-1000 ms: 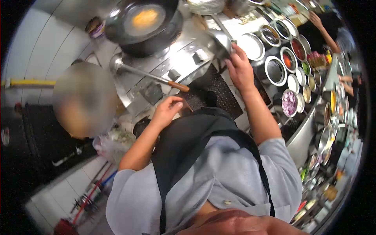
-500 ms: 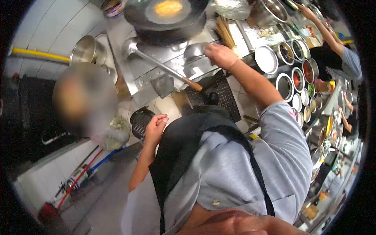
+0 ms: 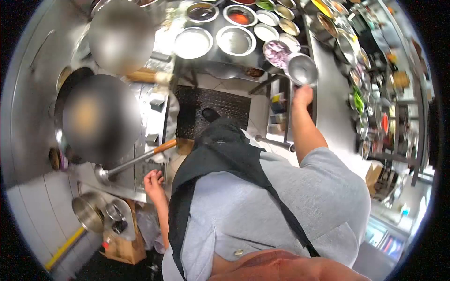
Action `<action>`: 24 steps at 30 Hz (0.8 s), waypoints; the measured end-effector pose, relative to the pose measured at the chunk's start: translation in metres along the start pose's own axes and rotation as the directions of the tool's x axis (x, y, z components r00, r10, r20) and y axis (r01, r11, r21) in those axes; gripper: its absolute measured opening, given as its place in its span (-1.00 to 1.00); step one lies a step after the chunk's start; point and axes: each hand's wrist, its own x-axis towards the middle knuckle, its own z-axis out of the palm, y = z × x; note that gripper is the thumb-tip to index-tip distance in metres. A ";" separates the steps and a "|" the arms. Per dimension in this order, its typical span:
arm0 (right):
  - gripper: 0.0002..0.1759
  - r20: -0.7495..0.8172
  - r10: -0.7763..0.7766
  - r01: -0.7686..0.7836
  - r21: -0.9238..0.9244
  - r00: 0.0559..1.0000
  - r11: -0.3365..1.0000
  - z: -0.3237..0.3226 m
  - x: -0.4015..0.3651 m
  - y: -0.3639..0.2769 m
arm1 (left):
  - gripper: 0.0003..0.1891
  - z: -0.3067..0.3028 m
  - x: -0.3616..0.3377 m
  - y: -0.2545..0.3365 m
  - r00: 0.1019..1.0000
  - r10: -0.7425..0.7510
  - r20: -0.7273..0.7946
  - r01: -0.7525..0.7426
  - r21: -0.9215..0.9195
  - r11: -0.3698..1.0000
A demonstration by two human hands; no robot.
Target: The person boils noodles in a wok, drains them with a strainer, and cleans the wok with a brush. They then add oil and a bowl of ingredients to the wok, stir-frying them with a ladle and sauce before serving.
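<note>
Steel counters and round containers (image 3: 193, 43) crowd this kitchen, with a perforated black mat (image 3: 206, 105) on the tiled floor (image 3: 258, 112). By the edge of the counter (image 3: 330, 100) on the right, the right hand (image 3: 303, 96) grasps a round metal bowl (image 3: 302, 69) at its near side (just how the fingers wrap it is too small to tell). In this view the bowl overlaps a container (image 3: 270, 67) of chopped purple onion (image 3: 275, 53); whether they touch cannot be told. A low or hurried swing could knock that rim and spill onion, and a weak hold could let the bowl tip.

The left hand (image 3: 153, 181) has nothing visible in it, its fingers loosely curled, just beside the stove (image 3: 119, 185). Nearby, a ladle (image 3: 131, 162) has its wooden handle jutting past the stove edge, so a brush from wrist or apron (image 3: 213, 157) could drag it off
</note>
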 end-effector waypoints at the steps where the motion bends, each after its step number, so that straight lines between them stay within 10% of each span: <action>1: -0.62 0.057 0.268 -0.266 0.432 0.962 0.862 -0.011 0.016 0.032 | -0.78 0.004 0.010 0.006 1.000 -0.001 0.017 0.001 -0.002 1.000; 2: -0.63 0.208 0.457 -0.439 0.755 0.865 0.488 -0.022 0.027 0.062 | -0.79 0.006 0.020 0.007 0.998 0.037 0.059 -0.037 -0.012 0.999; 4: -0.55 0.120 0.588 -0.348 0.892 0.800 0.291 -0.037 0.031 0.086 | -0.79 0.025 0.019 0.039 0.992 0.061 0.114 -0.069 0.062 0.996; 10: -0.37 0.221 0.516 -0.340 0.929 0.828 0.148 -0.037 0.043 0.128 | -0.74 0.038 0.029 0.044 0.966 0.074 0.247 -0.107 0.122 0.987; 12: -0.44 0.414 0.343 -0.505 0.828 0.843 0.242 -0.003 0.034 0.118 | -0.70 0.036 0.016 0.044 0.968 0.100 0.232 -0.134 0.138 0.981; 14: -0.67 0.616 0.073 -0.425 0.447 0.784 0.787 0.058 0.009 0.075 | -0.74 0.035 0.001 0.034 0.978 0.097 0.185 -0.111 0.065 0.992; 15: -0.77 0.641 -0.143 -0.355 0.581 0.754 0.732 0.065 -0.044 0.005 | -0.77 0.038 -0.011 0.041 0.990 0.081 0.119 -0.101 0.180 0.978; 17: -0.80 0.785 -0.433 0.002 0.482 0.443 0.876 0.091 -0.135 -0.102 | -0.77 0.030 -0.023 0.019 0.982 0.173 0.079 -0.181 0.098 0.979; 19: -0.68 0.761 -0.646 0.378 0.616 -0.059 0.691 0.064 -0.225 -0.196 | -0.76 0.019 -0.047 0.008 0.978 0.207 -0.001 -0.206 0.101 0.973; 20: -0.57 0.534 -0.788 0.541 0.779 -0.308 0.316 0.081 -0.262 -0.216 | -0.75 0.016 -0.056 0.004 0.983 0.186 -0.011 -0.183 0.118 0.976; 24: -0.65 0.453 -0.562 0.624 0.767 -0.692 -0.150 0.080 -0.381 -0.281 | -0.76 0.001 -0.110 0.000 0.978 0.120 -0.169 -0.119 0.016 0.993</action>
